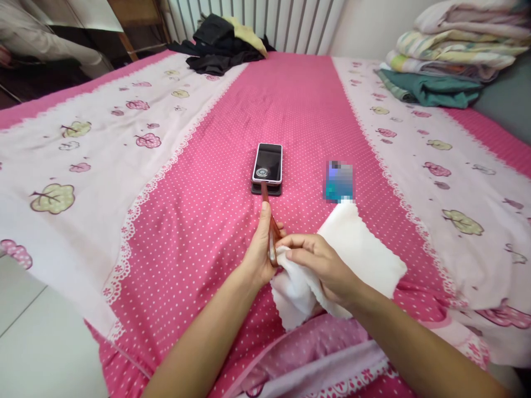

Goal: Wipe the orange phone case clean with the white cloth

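My left hand (263,243) grips a thin, glossy reddish-brown object (271,235), long and flat like a phone case, seen nearly edge-on with its far end tipped away. Pinched in the fingers of my right hand (321,262) is a white cleaning cloth (296,287) with pinked edges, bunched against the near end of that object. A flat white cloth part (365,249) spreads beneath and beyond my right hand; I cannot tell if it is a separate piece. Just ahead lies a phone (269,163) with a dark screen and pale rim, resting on a black flat item (274,190).
A pixelated blue-grey rectangle (339,182) lies right of the phone. The pink dotted bedspread (199,204) covers the bed. Dark clothes (222,44) are heaped at the back, and folded bedding (452,55) is stacked back right. Part of a person (50,36) shows upper left.
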A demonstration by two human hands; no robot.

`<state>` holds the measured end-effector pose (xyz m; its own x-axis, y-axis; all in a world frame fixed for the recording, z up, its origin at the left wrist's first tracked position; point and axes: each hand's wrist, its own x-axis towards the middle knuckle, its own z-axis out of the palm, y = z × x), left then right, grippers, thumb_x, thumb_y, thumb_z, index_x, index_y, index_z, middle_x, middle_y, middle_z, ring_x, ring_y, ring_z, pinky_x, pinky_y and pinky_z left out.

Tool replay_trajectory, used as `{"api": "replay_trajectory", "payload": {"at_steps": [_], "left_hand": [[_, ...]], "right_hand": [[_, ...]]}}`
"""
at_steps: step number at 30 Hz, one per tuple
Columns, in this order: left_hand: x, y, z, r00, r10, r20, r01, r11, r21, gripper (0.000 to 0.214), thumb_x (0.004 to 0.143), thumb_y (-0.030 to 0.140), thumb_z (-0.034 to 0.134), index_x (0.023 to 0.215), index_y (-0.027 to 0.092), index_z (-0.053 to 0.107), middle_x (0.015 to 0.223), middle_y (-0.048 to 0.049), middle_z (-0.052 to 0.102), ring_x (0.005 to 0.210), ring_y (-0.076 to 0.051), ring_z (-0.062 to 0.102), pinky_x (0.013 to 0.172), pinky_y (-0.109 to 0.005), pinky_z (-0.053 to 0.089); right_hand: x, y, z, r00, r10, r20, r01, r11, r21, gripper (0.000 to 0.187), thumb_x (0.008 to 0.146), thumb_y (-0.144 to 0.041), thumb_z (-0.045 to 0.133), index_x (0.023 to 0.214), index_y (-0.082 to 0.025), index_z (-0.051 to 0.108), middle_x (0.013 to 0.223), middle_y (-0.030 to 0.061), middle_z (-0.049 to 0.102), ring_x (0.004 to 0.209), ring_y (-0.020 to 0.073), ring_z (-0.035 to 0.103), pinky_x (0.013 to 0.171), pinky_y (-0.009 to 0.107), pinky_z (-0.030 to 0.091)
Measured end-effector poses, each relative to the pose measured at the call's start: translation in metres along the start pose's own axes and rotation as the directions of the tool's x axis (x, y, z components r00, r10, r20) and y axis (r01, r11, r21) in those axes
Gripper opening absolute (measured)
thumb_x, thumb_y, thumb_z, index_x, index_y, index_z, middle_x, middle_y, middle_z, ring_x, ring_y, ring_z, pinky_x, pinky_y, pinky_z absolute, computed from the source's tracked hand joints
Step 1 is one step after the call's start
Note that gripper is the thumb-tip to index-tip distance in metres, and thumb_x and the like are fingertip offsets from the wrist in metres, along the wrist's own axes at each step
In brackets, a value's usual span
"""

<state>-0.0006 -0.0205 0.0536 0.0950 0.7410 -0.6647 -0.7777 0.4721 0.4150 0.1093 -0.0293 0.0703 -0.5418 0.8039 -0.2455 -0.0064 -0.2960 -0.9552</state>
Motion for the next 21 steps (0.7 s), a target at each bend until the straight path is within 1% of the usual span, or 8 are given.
{"api": "replay_trajectory", "payload": {"at_steps": [2, 4, 6, 9, 11, 13, 17, 21], "left_hand": [[0.000, -0.001, 0.002, 0.998, 0.026, -0.049, -0.027, 0.999, -0.019, 0.055, 0.062, 0.069, 0.063, 0.059, 0.015, 0.052, 0.045, 0.0038, 0.048, 0.034, -0.005, 0.042, 0.036, -0.018, 0.033], [0.000, 0.000, 0.003, 0.995, 0.031, -0.093, -0.034, 0.999, -0.030, 0.055, 0.060, 0.069, 0.064, 0.060, 0.016, 0.051, 0.047, 0.0038, 0.049, 0.036, -0.006, 0.043, 0.037, -0.019, 0.035], [0.000, 0.003, 0.002, 0.996, 0.038, -0.080, -0.041, 0.998, -0.041, 0.056, 0.061, 0.071, 0.062, 0.061, 0.016, 0.051, 0.048, 0.0029, 0.050, 0.037, -0.006, 0.045, 0.038, -0.020, 0.036], [0.000, 0.010, -0.002, 0.984, 0.175, 0.044, -0.172, 0.983, -0.068, 0.054, 0.063, 0.069, 0.063, 0.063, 0.016, 0.051, 0.050, 0.0021, 0.052, 0.043, -0.009, 0.051, 0.044, -0.021, 0.043], [-0.001, 0.015, -0.006, 0.957, 0.258, 0.132, -0.250, 0.966, -0.071, 0.049, 0.064, 0.063, 0.067, 0.066, 0.016, 0.054, 0.052, 0.0021, 0.054, 0.047, -0.011, 0.054, 0.049, -0.023, 0.048], [-0.002, 0.018, -0.010, 0.953, 0.262, 0.151, -0.259, 0.965, -0.037, 0.040, 0.066, 0.051, 0.072, 0.070, 0.015, 0.058, 0.055, 0.0022, 0.056, 0.049, -0.011, 0.056, 0.050, -0.023, 0.050], [-0.004, 0.019, -0.012, 0.967, 0.244, 0.073, -0.242, 0.970, -0.036, 0.016, 0.069, 0.020, 0.074, 0.078, 0.014, 0.062, 0.054, 0.0046, 0.057, 0.043, -0.007, 0.053, 0.047, -0.019, 0.050], [-0.006, 0.018, -0.007, 0.958, 0.265, 0.111, -0.255, 0.962, -0.097, 0.012, 0.070, 0.015, 0.071, 0.080, 0.012, 0.065, 0.070, -0.0006, 0.067, 0.046, -0.007, 0.056, 0.045, -0.018, 0.050]], "right_hand": [[-0.001, 0.000, 0.000, 1.000, -0.004, 0.012, 0.005, 0.996, -0.091, 0.013, 0.065, -0.024, 0.067, 0.074, -0.016, 0.062, 0.068, -0.0009, 0.059, 0.064, 0.0122, 0.053, 0.059, 0.024, 0.040], [-0.002, 0.000, 0.001, 0.999, -0.021, -0.026, 0.015, 0.975, -0.220, 0.017, 0.059, -0.020, 0.072, 0.072, -0.017, 0.061, 0.068, -0.0023, 0.058, 0.062, 0.0116, 0.051, 0.056, 0.023, 0.039], [-0.002, -0.001, 0.000, 0.995, -0.045, -0.089, 0.023, 0.972, -0.236, 0.018, 0.059, -0.020, 0.074, 0.071, -0.017, 0.062, 0.069, -0.0018, 0.059, 0.063, 0.0121, 0.051, 0.057, 0.023, 0.039], [-0.001, -0.006, -0.006, 0.986, 0.016, -0.164, -0.012, 1.000, 0.026, 0.021, 0.060, -0.025, 0.077, 0.075, -0.016, 0.064, 0.068, -0.0020, 0.060, 0.059, 0.0104, 0.052, 0.056, 0.022, 0.039], [0.001, -0.009, -0.012, 0.984, 0.130, -0.119, -0.095, 0.961, 0.261, 0.025, 0.059, -0.027, 0.079, 0.076, -0.016, 0.064, 0.066, -0.0024, 0.061, 0.055, 0.0084, 0.052, 0.053, 0.020, 0.039], [0.002, -0.010, -0.017, 0.975, 0.221, -0.023, -0.191, 0.886, 0.423, 0.027, 0.057, -0.025, 0.081, 0.076, -0.015, 0.064, 0.066, -0.0020, 0.063, 0.055, 0.0078, 0.054, 0.054, 0.019, 0.041], [0.005, -0.008, -0.019, 0.968, 0.242, 0.058, -0.235, 0.812, 0.535, 0.030, 0.054, -0.021, 0.083, 0.076, -0.017, 0.062, 0.067, -0.0020, 0.065, 0.057, 0.0089, 0.058, 0.057, 0.020, 0.045], [0.004, -0.007, -0.017, 0.974, 0.199, 0.106, -0.225, 0.827, 0.515, 0.032, 0.056, -0.019, 0.081, 0.081, -0.017, 0.062, 0.069, -0.0024, 0.065, 0.057, 0.0084, 0.059, 0.057, 0.019, 0.045]]}}
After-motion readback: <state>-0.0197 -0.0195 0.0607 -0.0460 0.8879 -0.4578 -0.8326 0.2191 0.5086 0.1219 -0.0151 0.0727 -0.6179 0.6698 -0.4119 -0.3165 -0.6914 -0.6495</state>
